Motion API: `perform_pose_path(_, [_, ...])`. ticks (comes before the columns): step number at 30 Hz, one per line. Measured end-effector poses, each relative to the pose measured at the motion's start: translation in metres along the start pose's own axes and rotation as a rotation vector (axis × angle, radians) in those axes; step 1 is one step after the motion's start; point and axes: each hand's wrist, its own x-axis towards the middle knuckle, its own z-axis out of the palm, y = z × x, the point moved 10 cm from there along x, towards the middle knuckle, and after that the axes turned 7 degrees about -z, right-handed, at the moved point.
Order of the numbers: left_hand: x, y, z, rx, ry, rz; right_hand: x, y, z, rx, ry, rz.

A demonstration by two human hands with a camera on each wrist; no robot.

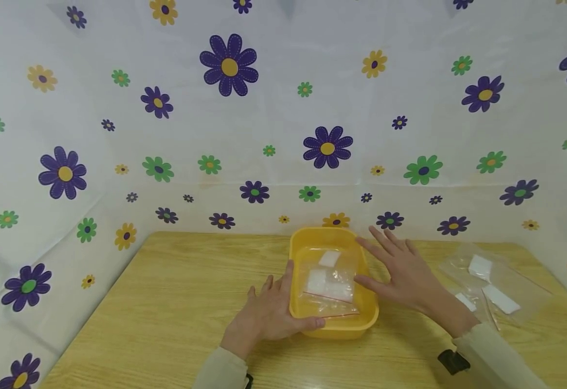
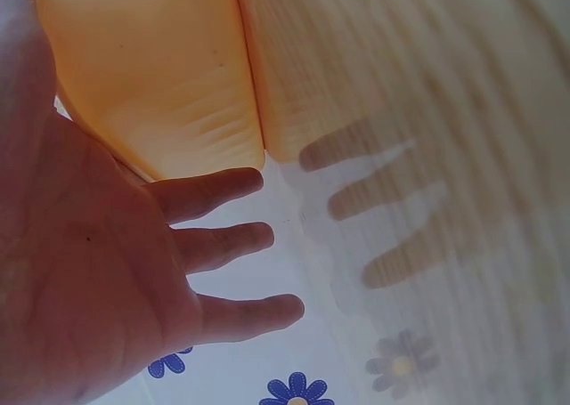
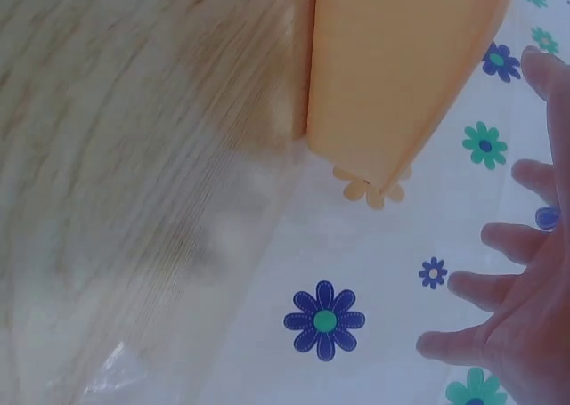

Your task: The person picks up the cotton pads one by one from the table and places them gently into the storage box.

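A yellow plastic basin [image 1: 334, 325] stands at the middle of the wooden table, near its back edge. Inside lie clear zip bags [image 1: 329, 292] with red seal lines and white flat pieces in them; the bags overlap. My left hand [image 1: 268, 319] is at the basin's left side, thumb over the front left rim. In the left wrist view its other fingers [image 2: 227, 247] extend fairly straight beside the basin wall [image 2: 160, 67]. My right hand [image 1: 402, 273] is spread by the right rim, fingers apart and holding nothing; whether its fingertips touch the rim I cannot tell.
To the right on the table [image 1: 181, 302] lie more clear bags [image 1: 524, 281] with white pieces, overlapping one another. A white flower-patterned cloth [image 1: 273, 119] rises behind the table and along both sides.
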Motion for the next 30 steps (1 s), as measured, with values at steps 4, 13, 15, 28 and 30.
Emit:
perform_pose_path(4, [0.000, 0.000, 0.000, 0.000, 0.002, -0.001, -0.008, 0.006, -0.006, -0.042, 0.000, 0.050])
perform_pose_path(13, [-0.001, -0.001, 0.001, -0.014, -0.008, -0.016, -0.024, 0.018, -0.020, -0.091, 0.007, 0.103])
perform_pose_path(15, [-0.001, -0.001, 0.001, -0.014, -0.007, -0.015, -0.028, 0.021, -0.023, -0.094, 0.011, 0.110])
perform_pose_path(28, [-0.002, -0.002, 0.002, -0.015, -0.014, -0.012, -0.051, 0.047, -0.034, -0.163, 0.055, 0.148])
perform_pose_path(30, [-0.002, -0.002, 0.002, -0.019, -0.017, -0.016, -0.054, 0.054, -0.035, -0.165, 0.044, 0.169])
